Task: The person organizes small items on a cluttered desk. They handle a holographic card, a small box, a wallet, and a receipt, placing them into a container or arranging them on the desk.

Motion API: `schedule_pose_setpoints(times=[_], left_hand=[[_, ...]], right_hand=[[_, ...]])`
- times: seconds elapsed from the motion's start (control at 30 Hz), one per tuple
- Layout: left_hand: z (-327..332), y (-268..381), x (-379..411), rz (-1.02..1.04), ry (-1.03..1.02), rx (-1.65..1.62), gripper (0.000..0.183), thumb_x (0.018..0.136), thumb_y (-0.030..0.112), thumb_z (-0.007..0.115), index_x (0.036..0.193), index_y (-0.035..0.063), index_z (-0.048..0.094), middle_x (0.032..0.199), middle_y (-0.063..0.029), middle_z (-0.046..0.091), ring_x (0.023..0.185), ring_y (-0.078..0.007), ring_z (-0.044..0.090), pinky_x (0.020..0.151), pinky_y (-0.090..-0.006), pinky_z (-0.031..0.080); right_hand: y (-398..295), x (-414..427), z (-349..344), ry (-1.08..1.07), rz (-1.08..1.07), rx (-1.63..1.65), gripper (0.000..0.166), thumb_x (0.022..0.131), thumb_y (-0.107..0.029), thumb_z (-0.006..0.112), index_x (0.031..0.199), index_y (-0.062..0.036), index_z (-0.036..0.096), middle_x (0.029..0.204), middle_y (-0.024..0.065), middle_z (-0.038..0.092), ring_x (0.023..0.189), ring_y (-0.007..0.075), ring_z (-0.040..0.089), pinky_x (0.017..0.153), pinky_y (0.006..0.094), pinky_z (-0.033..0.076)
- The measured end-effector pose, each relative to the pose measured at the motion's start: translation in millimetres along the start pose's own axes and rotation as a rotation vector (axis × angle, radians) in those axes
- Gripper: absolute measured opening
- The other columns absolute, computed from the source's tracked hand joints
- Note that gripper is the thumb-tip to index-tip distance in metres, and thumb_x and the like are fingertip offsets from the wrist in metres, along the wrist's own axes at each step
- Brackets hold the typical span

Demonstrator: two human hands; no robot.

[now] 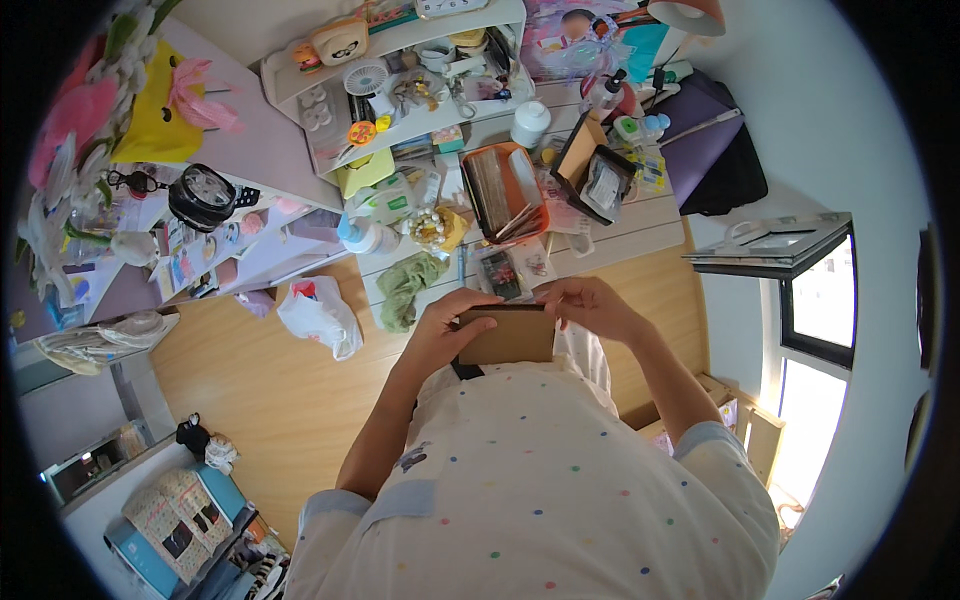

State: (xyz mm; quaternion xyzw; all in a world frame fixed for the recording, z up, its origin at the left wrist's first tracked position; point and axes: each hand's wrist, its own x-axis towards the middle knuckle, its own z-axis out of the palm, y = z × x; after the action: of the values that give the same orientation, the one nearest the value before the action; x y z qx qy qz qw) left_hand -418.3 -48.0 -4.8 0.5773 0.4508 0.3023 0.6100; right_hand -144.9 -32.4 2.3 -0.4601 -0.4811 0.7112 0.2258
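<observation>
A small brown cardboard box (508, 335) with a dark upper edge is held upright against my front, above my lap. My left hand (452, 326) grips its left side, with the thumb lying across the brown face and the fingers over the top. At the upper right corner, my right hand (589, 306) pinches the edge between thumb and fingers. Just beyond the box, a clear packet with dark and red contents (501, 274) lies on the desk. The inside of the box cannot be seen.
On the white slatted desk (622, 244) stand an orange tray (541, 217), an open black box (594, 180), a pump bottle (367, 235) and a green cloth (409, 289). A white plastic bag (321, 315) rests on the floor at left. An open window (817, 292) is at right.
</observation>
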Motion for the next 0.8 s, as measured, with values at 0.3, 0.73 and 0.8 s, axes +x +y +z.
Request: schedule_pose_setpoints(times=[0.3,0.73,0.8], left_hand=[[3.4,-15.8,-7.5,0.087,0.034,0.103,0.028,0.086,0.003,0.068,0.114,0.0067,0.071,0.105,-0.0087,0.068,0.094,-0.019,0.064,0.083,-0.0285,0.05],[-7.1,17.7,56.9,0.701,0.062,0.653,0.038,0.075,0.001,0.073,0.11,0.0153,0.07,0.122,-0.0068,0.061,0.115,-0.0313,0.056,0.094,-0.0424,0.049],[4.5,-2.7,61.5,0.514,0.237,0.653,0.043,0.074,0.001,0.073,0.114,0.014,0.066,0.125,-0.007,0.057,0.117,-0.0318,0.052,0.098,-0.0445,0.045]], right_hand=[[19.2,-4.8,4.4,0.025,0.005,-0.068,0.021,0.097,-0.016,0.06,0.108,0.0002,0.066,0.091,0.0074,0.067,0.075,0.0136,0.064,0.065,0.0246,0.053],[-5.4,24.4,-46.1,-0.077,0.313,0.516,0.054,0.088,-0.025,0.073,0.126,0.004,0.05,0.106,0.0097,0.067,0.087,0.0164,0.068,0.069,0.0313,0.058],[-13.2,32.4,-28.4,0.262,0.134,0.249,0.052,0.09,-0.026,0.07,0.127,0.0031,0.048,0.099,0.0144,0.068,0.08,0.0244,0.07,0.057,0.0362,0.057]])
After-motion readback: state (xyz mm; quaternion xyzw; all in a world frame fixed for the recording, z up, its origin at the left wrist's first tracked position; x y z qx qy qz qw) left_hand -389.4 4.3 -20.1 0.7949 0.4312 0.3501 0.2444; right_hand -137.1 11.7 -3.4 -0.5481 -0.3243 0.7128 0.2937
